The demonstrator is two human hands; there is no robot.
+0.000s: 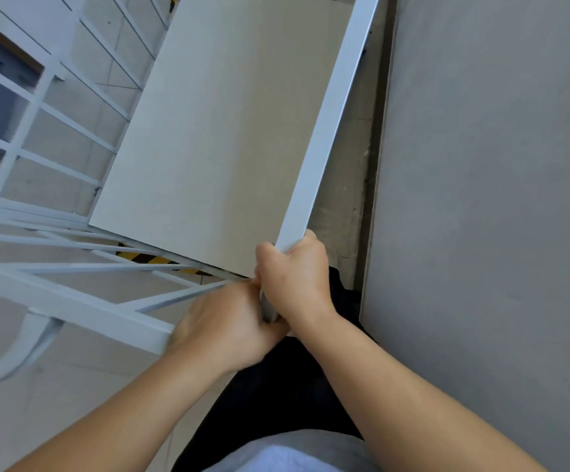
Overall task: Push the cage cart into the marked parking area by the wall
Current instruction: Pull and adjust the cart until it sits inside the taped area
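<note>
I look straight down into a white metal cage cart (324, 124) with a pale flat base panel (229, 124) and barred sides. My right hand (297, 277) grips the near corner of its top rail on the wall side. My left hand (229, 321) is closed on the near top rail (82, 301) right beside that corner, touching the right hand; it is blurred. Black-and-yellow floor marking tape (154, 258) shows through the bars under the near edge of the base.
A grey wall (481, 199) runs along the right, a narrow strip of floor away from the cart's right rail. A curved white handle (14, 356) sticks out at the lower left. Pale tiled floor (55, 413) lies to the left. My dark trousers (276, 386) are below.
</note>
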